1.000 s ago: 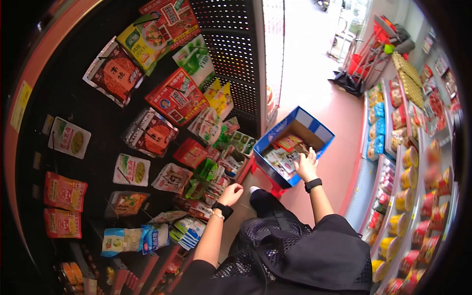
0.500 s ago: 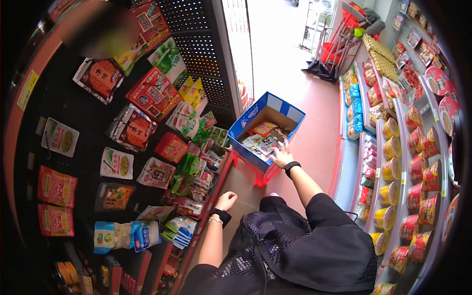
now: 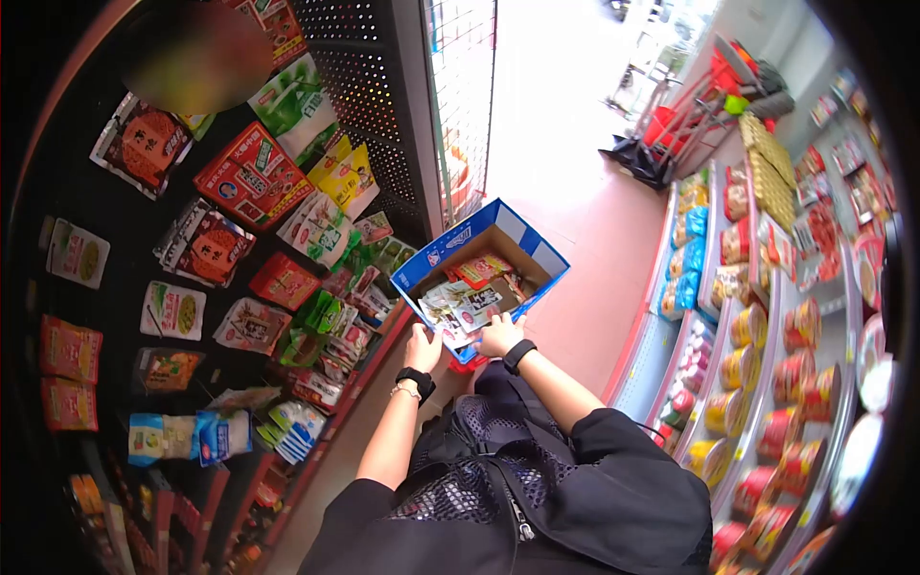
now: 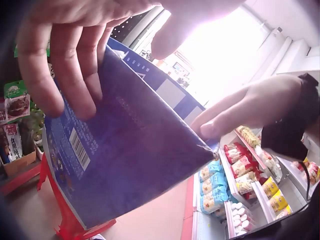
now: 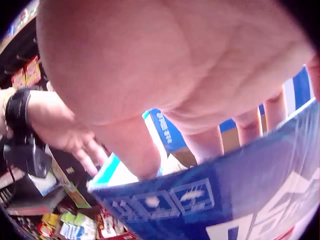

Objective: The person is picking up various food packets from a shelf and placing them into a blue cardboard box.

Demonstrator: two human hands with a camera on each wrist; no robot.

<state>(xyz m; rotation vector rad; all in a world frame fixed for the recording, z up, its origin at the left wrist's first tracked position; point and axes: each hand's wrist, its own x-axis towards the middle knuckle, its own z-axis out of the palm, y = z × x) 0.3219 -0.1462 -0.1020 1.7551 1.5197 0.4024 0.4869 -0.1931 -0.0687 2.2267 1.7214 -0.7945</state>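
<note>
Shelves (image 3: 634,385) flank the box (image 4: 132,150) I seem to be securing, right hand (image 3: 501,337) pinching it, left hand (image 3: 423,349) spread alongside, likely needing firmer purchase next.

The doorway (image 3: 551,134) is blown out white, the left-hand rack (image 3: 129,240) pretty dim. Head view bends fisheye-style into black corners, blurry smudge (image 3: 196,57) upper left; left wrist view gets glare too.
</note>
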